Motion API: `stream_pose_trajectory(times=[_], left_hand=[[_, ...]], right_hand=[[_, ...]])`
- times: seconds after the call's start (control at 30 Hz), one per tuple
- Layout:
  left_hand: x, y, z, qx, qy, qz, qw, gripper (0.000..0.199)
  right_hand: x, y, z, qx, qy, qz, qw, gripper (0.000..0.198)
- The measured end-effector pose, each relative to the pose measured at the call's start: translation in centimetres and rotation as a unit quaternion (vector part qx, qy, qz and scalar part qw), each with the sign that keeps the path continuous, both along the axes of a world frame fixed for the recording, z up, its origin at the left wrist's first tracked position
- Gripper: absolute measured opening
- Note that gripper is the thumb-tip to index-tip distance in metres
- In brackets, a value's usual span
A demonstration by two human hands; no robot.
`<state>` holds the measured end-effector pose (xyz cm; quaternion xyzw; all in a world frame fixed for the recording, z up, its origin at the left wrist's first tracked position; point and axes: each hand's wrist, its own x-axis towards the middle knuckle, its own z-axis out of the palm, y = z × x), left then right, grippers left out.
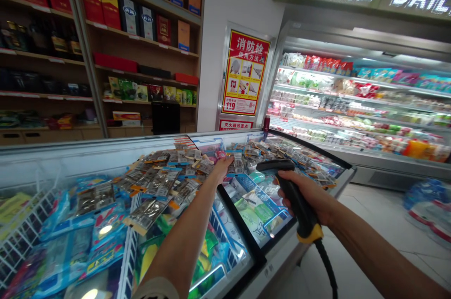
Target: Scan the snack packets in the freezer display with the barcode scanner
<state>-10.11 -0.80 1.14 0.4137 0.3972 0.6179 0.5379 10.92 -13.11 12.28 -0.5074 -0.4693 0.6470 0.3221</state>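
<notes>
The right hand grips a barcode scanner (cord trailing down); the left hand rests on small packets atop the freezer lid, fingers hidden.

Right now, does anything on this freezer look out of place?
Yes: small packets lie heaped loosely across the chest freezer's glass lid, not inside. The left hand reaches into them; the right hand holds a barcode scanner.

A chest freezer with sliding glass lids carries a spread of small silver packets across its top, thickest toward the far edge; blue packs lie near the left corner.
</notes>
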Motion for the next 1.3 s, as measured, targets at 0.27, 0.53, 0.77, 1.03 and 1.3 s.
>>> stream_pose_trajectory(times=[0.27, 0.53, 0.77, 1.03, 1.3], left_hand=[[-9.3, -3.2, 4.9, -0.033, 0.558, 0.25, 0.79, 0.027], [-17.7, -7.1, 7.7, -0.24, 0.693, 0.317, 0.601, 0.044], [-6.8, -0.8, 8.1, -0.009, 0.644, 0.265, 0.718, 0.035], [8.8, 13.1, 1.6, 0.072, 0.547, 0.163, 0.818, 0.039], [6.8, 16.5, -1.4, -0.098, 0.395, 0.191, 0.893, 0.035]], right_hand=[[2.5, 2.5, -2.3, 0.037, 0.042, -0.087, 0.995, 0.02], [5.3, 4.1, -4.5, 0.025, 0.079, -0.146, 0.986, 0.02], [8.0, 5.6, -5.8, 0.038, 0.097, -0.181, 0.978, 0.02], [10.8, 9.0, -7.8, 0.024, 0.119, -0.213, 0.97, 0.02], [8.4, 12.2, -7.6, -0.005, 0.139, -0.16, 0.977, 0.021]])
